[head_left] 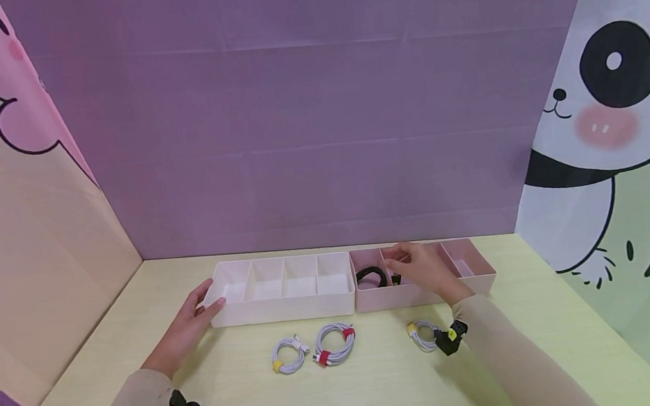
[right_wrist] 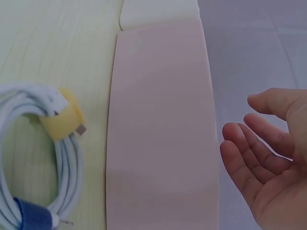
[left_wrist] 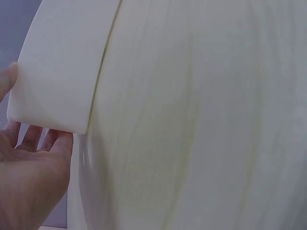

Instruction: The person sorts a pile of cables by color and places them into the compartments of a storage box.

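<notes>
My left hand [head_left: 187,319] holds the left end of a white divided box [head_left: 285,309], thumb over the front corner and fingers against the end wall. Its thumb and fingertips also show around that end in the left wrist view. Over the pink divided box [head_left: 391,298] is my right hand [head_left: 420,268], fingers loosely bent with nothing between them in the right wrist view. A coiled black cable [head_left: 379,274] lies in the pink box's leftmost compartment. Below the right fingers, a small black and yellow piece [head_left: 396,279] shows in the compartment beside it, partly hidden.
In front of the boxes lie coiled white cables: one with a yellow strap [head_left: 279,366], one with red straps [head_left: 348,333], and a coil [head_left: 426,335] near the right wrist. The boxes stand end to end before a purple backdrop [head_left: 319,132]; printed panels flank the table.
</notes>
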Demonstrator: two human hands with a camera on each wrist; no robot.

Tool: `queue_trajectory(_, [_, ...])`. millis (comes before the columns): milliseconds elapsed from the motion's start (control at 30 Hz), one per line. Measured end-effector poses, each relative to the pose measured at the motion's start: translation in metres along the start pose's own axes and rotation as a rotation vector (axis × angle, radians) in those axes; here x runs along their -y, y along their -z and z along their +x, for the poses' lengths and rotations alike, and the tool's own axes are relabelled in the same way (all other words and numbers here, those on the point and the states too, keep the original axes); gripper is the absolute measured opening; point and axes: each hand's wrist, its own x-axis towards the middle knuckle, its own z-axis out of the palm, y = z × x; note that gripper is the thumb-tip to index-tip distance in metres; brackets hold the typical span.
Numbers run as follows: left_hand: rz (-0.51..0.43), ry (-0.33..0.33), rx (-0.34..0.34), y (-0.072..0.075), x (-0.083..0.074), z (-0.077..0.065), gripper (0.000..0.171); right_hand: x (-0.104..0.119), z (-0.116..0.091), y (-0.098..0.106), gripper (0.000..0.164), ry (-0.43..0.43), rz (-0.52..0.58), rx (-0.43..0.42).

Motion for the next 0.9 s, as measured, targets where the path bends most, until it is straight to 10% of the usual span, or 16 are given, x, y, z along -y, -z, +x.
queue_trajectory(900, [-0.026,-0.034,-0.005,0.0,0.001,-0.001,0.093,-0.002,-0.033,0.015,0.019,0.123,-0.048,0.004])
